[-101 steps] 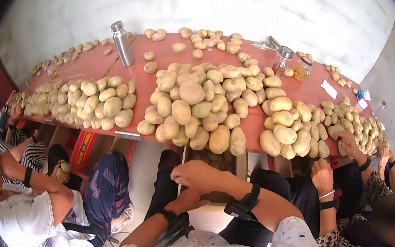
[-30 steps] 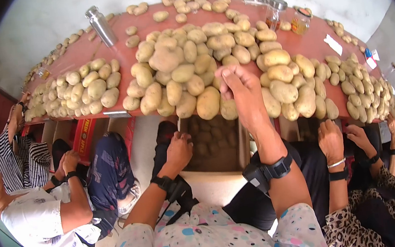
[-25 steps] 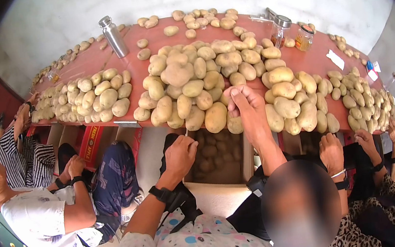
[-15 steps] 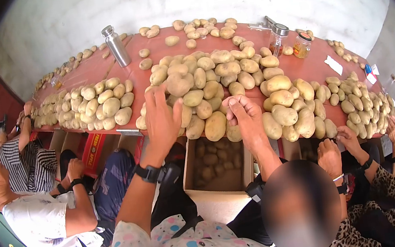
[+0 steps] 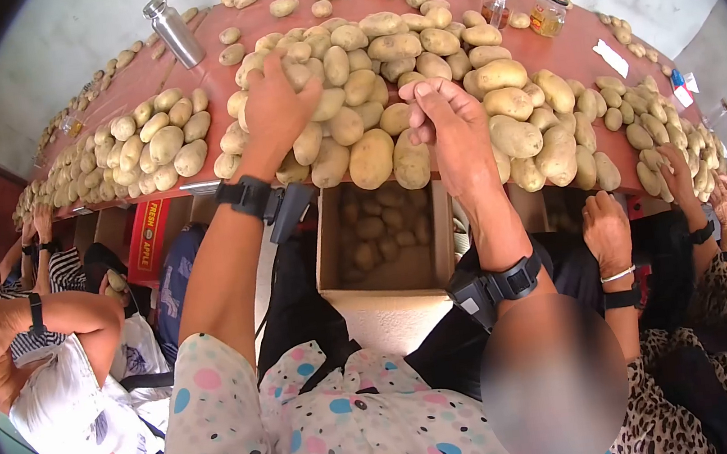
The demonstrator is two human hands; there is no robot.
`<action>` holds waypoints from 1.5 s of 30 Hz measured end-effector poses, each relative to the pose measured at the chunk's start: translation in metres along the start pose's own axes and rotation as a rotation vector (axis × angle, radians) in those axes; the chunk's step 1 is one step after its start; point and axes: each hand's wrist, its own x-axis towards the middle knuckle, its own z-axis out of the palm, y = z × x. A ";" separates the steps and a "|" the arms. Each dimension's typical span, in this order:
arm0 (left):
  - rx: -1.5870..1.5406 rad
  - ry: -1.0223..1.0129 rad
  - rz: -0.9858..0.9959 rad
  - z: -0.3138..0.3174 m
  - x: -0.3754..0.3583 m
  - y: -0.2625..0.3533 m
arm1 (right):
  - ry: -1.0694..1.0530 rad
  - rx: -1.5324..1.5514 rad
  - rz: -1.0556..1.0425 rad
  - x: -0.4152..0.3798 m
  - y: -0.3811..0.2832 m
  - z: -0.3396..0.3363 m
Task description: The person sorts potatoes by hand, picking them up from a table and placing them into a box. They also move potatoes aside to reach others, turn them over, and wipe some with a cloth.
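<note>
A large pile of potatoes (image 5: 369, 158) lies along the front of the red table. Over its left part, my left hand (image 5: 278, 110) reaches with fingers round a potato (image 5: 299, 75) near the top. At the right of the pile's middle my right hand (image 5: 451, 130) hovers, thumb and fingertips pressed together; whatever they hold, if anything, is too small to tell. Below the table edge, between my arms, an open cardboard box (image 5: 389, 289) has potatoes in its shaded inside.
A steel bottle (image 5: 174, 32) stands at the back left, glass jars (image 5: 549, 12) at the back right. More potato heaps (image 5: 149, 143) lie to the left and right. Co-workers sit on both sides; one co-worker's hand (image 5: 606, 232) is near my right forearm.
The view has tilted down, so the table appears higher. My left hand has moved farther onto the pile. The left co-worker's arm is now raised towards the face.
</note>
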 end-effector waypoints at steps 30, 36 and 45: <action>-0.611 -0.932 -0.804 0.138 -0.219 -0.041 | 0.036 0.000 -0.055 -0.006 -0.007 -0.006; -0.545 -1.042 -0.518 0.127 -0.247 -0.059 | 0.055 0.015 -0.055 -0.003 0.001 -0.001; -0.530 -0.883 -0.188 0.059 -0.225 -0.031 | 0.050 -0.144 -0.086 -0.003 0.010 0.007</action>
